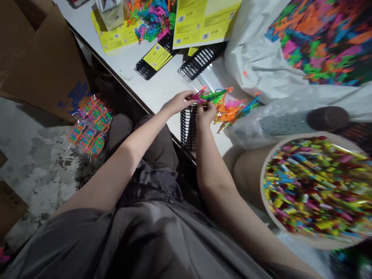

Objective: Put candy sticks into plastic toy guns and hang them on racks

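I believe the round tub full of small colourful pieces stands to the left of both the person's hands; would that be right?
Not quite: the head view shows the round tub standing to the right of both the left hand and the right hand.

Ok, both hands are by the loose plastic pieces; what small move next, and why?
Probably bring the pink piece toward the black rack: the left hand seems to pinch it, the right hand is close beside, and the rack lies just below in view, at the edge of the table. The right hand's grip is unclear.
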Action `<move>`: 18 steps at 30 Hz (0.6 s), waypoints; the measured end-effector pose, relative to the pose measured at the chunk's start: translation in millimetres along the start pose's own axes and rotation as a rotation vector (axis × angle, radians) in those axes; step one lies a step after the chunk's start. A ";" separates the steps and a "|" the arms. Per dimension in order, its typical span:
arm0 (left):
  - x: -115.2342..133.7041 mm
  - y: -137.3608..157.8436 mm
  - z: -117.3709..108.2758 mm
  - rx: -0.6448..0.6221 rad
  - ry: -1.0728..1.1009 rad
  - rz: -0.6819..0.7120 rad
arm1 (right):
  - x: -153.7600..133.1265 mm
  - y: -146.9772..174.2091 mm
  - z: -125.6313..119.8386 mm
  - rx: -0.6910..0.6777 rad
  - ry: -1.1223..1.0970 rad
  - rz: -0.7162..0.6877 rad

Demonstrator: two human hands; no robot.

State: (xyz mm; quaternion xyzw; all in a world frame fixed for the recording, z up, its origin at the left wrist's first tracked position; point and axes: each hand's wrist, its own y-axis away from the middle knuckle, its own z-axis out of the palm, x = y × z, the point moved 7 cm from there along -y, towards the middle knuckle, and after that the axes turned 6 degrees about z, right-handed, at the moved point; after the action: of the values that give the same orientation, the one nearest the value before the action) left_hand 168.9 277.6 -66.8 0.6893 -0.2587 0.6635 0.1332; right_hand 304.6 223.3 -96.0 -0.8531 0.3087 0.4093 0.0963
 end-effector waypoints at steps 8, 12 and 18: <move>1.8 -3.5 -3.4 0.014 -0.002 -0.040 | 2.5 -5.3 4.1 0.014 -0.068 -0.031; -2.7 -7.3 -8.9 0.025 0.023 -0.018 | 3.5 -13.6 10.3 0.020 -0.096 -0.069; -3.1 -9.7 -11.8 0.052 0.015 -0.009 | 10.4 -24.3 19.0 0.013 -0.098 -0.128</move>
State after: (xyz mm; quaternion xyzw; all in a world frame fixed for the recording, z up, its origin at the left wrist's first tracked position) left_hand 164.2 292.5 -67.3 0.6888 -0.2372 0.6744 0.1204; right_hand 312.1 245.8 -118.3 -0.8495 0.2509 0.4415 0.1429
